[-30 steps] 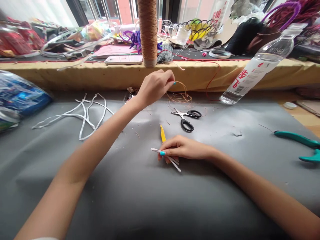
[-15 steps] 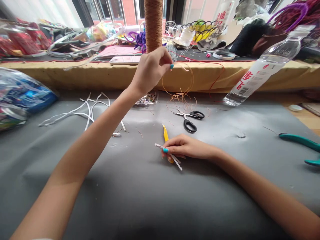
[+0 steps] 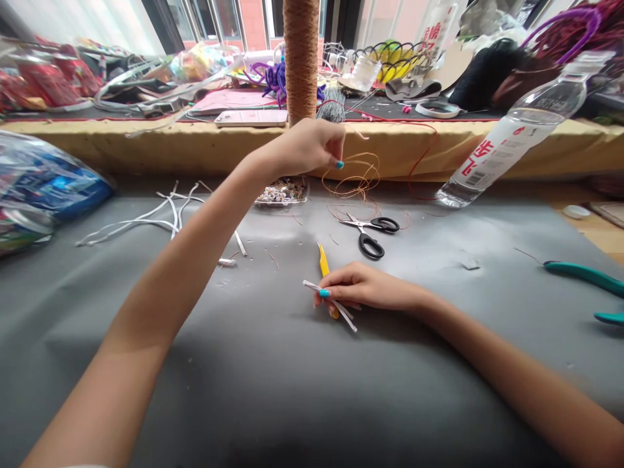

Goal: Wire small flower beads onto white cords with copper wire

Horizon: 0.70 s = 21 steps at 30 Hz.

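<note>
Left hand (image 3: 316, 146) is pinching copper wire (image 3: 361, 188), fingers pressed together; its loops are sitting behind the scissors (image 3: 361, 225). Right hand (image 3: 353, 287) is gripping white strips (image 3: 347, 317) tightly above the table (image 3: 234, 364), yellow tweezers (image 3: 323, 260) poking out.

Gry tbl (image 3: 244, 403) | orng wire (image 3: 361, 194) | blk scissors (image 3: 361, 225) | wht strips (image 3: 139, 222) | teal-hndl tool (image 3: 582, 272) | btl (image 3: 509, 143)
</note>
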Motion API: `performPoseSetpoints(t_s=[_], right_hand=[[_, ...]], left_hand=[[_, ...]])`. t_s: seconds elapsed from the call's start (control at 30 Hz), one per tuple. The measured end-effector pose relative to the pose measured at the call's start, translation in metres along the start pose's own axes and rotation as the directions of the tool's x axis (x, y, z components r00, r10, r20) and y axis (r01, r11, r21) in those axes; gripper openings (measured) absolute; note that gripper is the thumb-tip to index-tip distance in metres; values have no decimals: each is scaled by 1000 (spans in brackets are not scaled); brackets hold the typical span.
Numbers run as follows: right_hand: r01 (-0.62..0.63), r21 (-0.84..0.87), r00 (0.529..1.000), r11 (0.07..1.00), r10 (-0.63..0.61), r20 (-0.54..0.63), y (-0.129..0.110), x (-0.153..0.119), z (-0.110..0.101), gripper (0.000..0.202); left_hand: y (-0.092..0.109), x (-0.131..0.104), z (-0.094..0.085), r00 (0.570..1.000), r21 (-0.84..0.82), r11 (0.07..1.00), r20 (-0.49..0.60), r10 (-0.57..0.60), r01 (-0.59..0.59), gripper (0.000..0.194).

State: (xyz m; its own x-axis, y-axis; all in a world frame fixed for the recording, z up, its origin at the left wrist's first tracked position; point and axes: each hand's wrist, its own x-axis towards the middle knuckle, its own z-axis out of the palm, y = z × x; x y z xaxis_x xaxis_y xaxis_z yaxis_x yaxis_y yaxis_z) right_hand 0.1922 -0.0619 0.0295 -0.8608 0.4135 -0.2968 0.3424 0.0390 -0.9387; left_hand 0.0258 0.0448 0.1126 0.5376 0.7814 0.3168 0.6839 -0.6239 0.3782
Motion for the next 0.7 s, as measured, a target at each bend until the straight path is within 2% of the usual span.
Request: performPoseSetpoints(t_s=[0.03,0.1,0.27,0.33,0.4,0.47,0.5,0.53,0.57,0.6,0.63,0.67,0.7], right_hand=[[1,-7,1000,1000,-1,-1,0,0,0,30],[4,-23,1000,1000,-5,-6,0,0,0,30],[3,-30,1000,1000,-3,-13,0,1,1,31],[2,-30,1000,1000,-3,-18,0,1,1,30],[1,-27,1000,1000,-2,-21,0,0,1,30],[8,-14,1000,1000,-9,-15,0,0,1,29],[17,-4,1000,1000,-17,-15,0,0,2,28],[31,10,999,999,-30,-23,1,0,2,28],[47,32,998,998,-46,-44,2,1,3,28],[66,62,995,996,-60,-84,3,2,3,27],[85,100,988,991,-71,-140,4,3,4,27],[106,140,975,985,-75,-211,5,5,5,26],[125,173,953,977,-69,-294,6,6,5,25]], left_hand=[[2,1,-2,995,-1,1000,100,7,-6,7],[6,2,-6,977,-16,1000,211,19,-16,5],[14,-4,-4,954,-92,995,293,70,-44,5],[14,-4,0,954,-122,992,291,72,-38,7],[11,0,2,983,-183,983,175,63,-30,9],[9,5,-1,997,-271,961,-65,44,-60,10],[9,7,-4,979,-314,944,-199,41,-103,11],[10,7,-8,931,-357,919,-363,29,-168,12],[12,5,-12,892,-402,888,-452,21,-225,12],[16,1,-14,831,-425,864,-557,-15,-269,14],[21,-7,-14,808,-433,851,-589,-18,-296,16],[26,-17,-11,824,-444,843,-567,-2,-304,18],[31,-28,-6,877,-471,844,-480,0,-258,18]])
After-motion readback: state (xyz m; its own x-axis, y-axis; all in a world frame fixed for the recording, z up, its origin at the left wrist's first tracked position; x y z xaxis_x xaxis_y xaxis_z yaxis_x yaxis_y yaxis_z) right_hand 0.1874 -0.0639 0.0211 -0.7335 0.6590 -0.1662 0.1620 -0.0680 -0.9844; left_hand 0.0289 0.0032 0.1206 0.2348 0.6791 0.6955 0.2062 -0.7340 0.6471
